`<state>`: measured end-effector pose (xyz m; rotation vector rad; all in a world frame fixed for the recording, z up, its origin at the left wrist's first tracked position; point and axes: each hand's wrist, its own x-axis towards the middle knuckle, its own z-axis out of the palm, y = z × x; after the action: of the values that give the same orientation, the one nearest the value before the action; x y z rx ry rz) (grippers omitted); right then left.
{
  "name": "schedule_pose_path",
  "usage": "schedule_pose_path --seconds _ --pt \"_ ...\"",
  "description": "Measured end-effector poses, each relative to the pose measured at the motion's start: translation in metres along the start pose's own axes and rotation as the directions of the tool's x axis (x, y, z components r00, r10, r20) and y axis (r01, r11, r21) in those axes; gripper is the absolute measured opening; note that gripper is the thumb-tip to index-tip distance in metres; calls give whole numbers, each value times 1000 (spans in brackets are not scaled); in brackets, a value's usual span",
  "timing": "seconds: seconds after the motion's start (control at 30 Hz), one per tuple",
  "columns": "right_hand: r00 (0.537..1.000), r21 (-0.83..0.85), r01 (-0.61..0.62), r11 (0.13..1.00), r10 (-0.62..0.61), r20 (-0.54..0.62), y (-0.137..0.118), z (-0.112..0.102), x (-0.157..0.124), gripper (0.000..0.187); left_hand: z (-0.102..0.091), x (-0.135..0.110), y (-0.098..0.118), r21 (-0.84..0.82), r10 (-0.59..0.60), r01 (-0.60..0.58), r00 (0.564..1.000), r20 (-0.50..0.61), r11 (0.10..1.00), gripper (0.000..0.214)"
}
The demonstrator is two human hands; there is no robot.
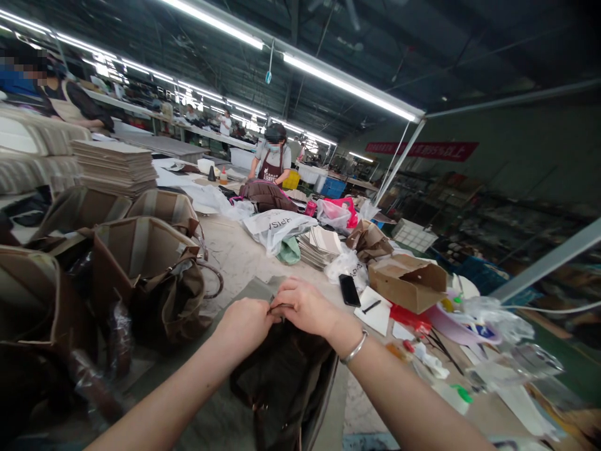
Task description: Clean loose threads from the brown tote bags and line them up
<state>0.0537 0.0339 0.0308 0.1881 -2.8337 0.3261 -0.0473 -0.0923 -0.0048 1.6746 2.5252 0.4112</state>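
Observation:
A dark brown bag [282, 382] lies on the worktable [239, 257] right in front of me. My left hand [244, 326] is closed in a fist on the bag's top edge. My right hand [307, 307], with a silver bangle on its wrist, pinches the same edge beside it. The two hands touch over a thin dark strip or zip at the bag's rim. What exactly sits between the fingers is too small to make out.
Open brown and beige bags [141, 263] stand at my left. A black phone [350, 290], a cardboard box [408, 282], plastic wrappers and scissors [436, 344] lie at my right. A person in an apron [272, 160] works at the table's far end. Stacked boards [115, 166] sit far left.

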Motion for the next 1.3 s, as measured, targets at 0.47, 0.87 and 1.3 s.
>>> schedule_pose_path --seconds 0.47,0.87,1.3 --pt "987 54 -94 994 101 -127 16 -12 -15 10 -4 1 0 -86 -30 27 999 -31 996 25" --pt "981 -116 -195 974 193 -27 48 -33 -42 11 -5 0 1 -92 -13 14 1000 11 996 28" --pt "312 218 -894 392 892 -328 92 27 -184 48 -23 1 7 -15 147 -146 982 117 989 43"
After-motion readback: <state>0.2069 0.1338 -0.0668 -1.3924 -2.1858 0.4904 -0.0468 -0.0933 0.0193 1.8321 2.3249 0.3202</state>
